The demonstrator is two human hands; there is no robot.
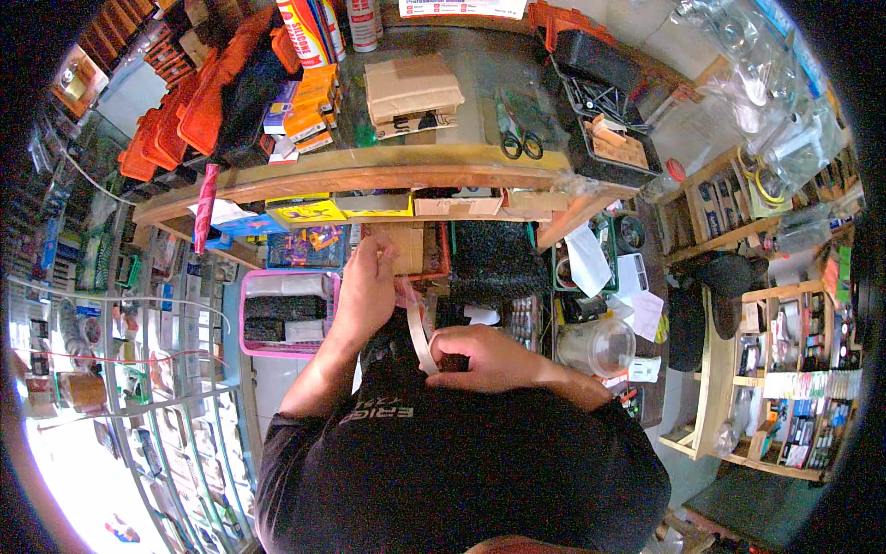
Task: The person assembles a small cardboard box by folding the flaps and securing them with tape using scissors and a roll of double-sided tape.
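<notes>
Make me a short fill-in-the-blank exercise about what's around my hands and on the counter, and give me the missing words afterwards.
The left hand is at a brown piece made of ____.
The hand holding the tape roll is the ____ one.
The basket beside the left forearm is coloured ____.
On the counter, the orange boxes are to the ____ of the scissors.

Missing words: cardboard; right; pink; left.

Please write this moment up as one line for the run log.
left hand: on brown cardboard | right hand: holding tape roll | scissors: on bench
</notes>
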